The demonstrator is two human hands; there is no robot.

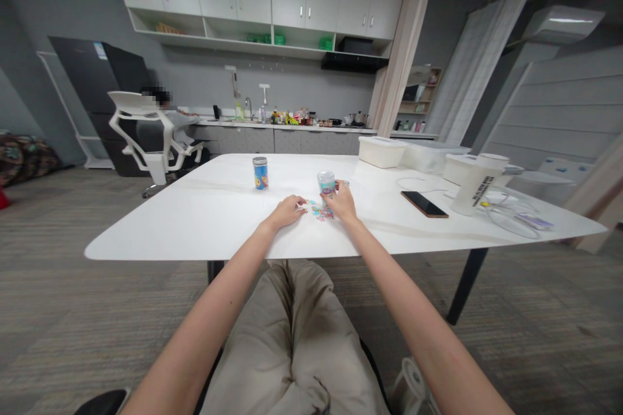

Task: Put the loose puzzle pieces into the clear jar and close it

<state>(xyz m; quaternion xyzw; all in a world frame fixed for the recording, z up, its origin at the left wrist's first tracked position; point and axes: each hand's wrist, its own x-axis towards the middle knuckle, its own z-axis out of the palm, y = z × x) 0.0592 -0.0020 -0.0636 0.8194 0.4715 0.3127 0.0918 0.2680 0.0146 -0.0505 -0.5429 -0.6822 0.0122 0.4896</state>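
Note:
My right hand (344, 202) is wrapped round the side of a clear plastic jar (326, 183) with a light blue label. The jar stands upright, just behind a loose pile of small colourful pieces (321, 213) on the white table (170, 220). At the pile's left edge rests my left hand (287, 211), its thumb and forefinger a little apart beside the pieces. Whether a small piece lies between those fingertips is too fine to make out. Farther back and to the left, a blue can (260, 174) with a grey lid stands upright, apart from both hands.
On the right of the table lie a dark phone (424, 203) and white cables (506, 217), near a tall white cup (474, 188) with black lettering. Behind them are white storage boxes (382, 152). A person (178, 123) sits in a white-framed chair beyond the table.

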